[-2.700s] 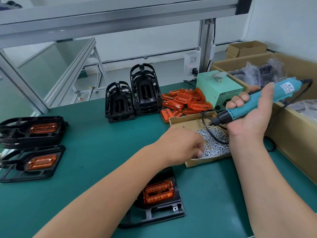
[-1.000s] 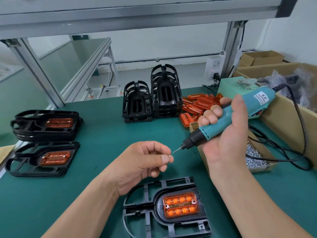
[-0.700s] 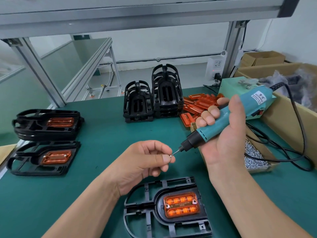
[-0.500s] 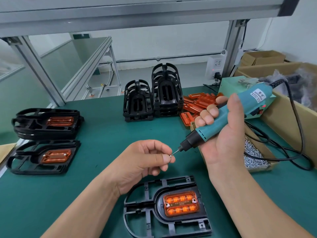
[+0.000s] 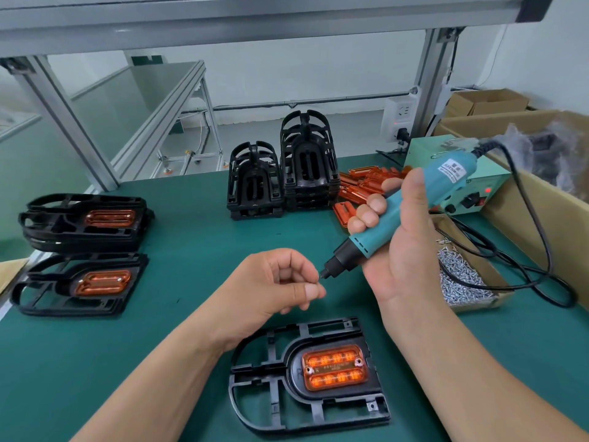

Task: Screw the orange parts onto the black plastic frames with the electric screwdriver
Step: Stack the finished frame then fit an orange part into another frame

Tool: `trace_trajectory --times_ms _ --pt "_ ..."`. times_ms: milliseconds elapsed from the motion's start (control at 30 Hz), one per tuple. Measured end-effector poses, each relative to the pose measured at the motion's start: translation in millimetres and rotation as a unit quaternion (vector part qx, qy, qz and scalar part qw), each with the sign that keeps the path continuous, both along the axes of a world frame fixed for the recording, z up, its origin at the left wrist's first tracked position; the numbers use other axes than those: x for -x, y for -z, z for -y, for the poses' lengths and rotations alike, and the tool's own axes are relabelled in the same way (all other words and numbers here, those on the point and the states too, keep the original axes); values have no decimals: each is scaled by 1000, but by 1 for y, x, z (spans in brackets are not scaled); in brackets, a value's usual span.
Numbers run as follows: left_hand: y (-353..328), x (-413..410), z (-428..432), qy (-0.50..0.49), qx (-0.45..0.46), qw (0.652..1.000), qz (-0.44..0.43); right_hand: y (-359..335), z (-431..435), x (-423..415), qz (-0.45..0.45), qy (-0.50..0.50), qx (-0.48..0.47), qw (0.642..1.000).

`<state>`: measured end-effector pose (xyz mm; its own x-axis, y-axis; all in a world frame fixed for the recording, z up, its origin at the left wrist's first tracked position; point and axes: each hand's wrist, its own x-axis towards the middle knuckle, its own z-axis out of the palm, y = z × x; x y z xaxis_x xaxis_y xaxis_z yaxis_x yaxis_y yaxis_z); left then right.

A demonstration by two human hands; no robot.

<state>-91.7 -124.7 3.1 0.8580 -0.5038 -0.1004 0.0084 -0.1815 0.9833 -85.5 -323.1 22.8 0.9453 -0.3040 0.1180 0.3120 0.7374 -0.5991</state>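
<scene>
Two hands meet above the black frame (image 5: 294, 389): the right hand (image 5: 404, 260) clenches the electric screwdriver (image 5: 379, 228), tip angled toward the left hand (image 5: 274, 282), which pinches at the tip, likely loading a screw hidden by its fingers. The orange part (image 5: 334, 368) sits seated in the frame, ready.

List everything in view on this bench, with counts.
working frame: 1, black, front centre
orange part: 1, seated in that frame
finished frames: 2 stacks, black with orange, left edge
empty frames: 2 stacks, black, back centre
loose orange parts: pile, uncounted, right of those stacks
screws: heap, silver, cardboard tray at right
power box: 1, pale green, back right
cardboard boxes: 2, brown, far right
bench mat: 1, green, under everything
electric screwdriver: 1, teal, in right hand
left hand: pinches at bit tip; presumably a screw, hidden
right hand: grips screwdriver
</scene>
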Motion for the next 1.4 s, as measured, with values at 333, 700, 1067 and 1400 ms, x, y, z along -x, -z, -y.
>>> trace_trajectory --times_ms 333,700,1067,1400 --pt "5 -3 -1 -29 23 998 -58 1 10 -2 28 22 -27 999" --pt "7 -3 0 -30 101 989 -107 0 11 0 39 18 -32 999" --pt "9 -4 -1 -18 95 990 -105 1 6 1 46 12 -19 999" --pt "11 -5 -3 -10 46 997 -61 1 6 2 41 9 -13 999"
